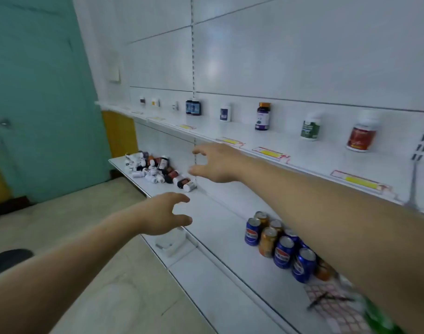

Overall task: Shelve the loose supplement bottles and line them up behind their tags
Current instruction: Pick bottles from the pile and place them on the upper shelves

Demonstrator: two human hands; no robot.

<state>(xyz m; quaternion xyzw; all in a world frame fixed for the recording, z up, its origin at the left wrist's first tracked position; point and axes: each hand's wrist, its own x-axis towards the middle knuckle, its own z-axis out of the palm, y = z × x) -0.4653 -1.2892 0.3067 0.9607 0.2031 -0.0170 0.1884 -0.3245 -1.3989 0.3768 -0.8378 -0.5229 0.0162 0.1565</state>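
A heap of loose supplement bottles (155, 168) lies on the far left end of the lower white shelf (215, 227). On the upper shelf (290, 145) several bottles stand spaced apart against the back panel, among them a purple one (262, 116), a green-labelled one (310, 127) and a red-labelled one (361, 136). Yellow price tags (270, 153) run along that shelf's front edge. My right hand (215, 163) is stretched out just right of the heap, fingers spread, holding nothing. My left hand (166, 213) hovers lower and nearer, also open and empty.
A cluster of blue and orange drink cans (278, 244) stands on the lower shelf under my right forearm. A clear plastic holder (171, 242) sits at the shelf's front edge. A teal door (37, 104) is at left, beige floor (90, 237) below.
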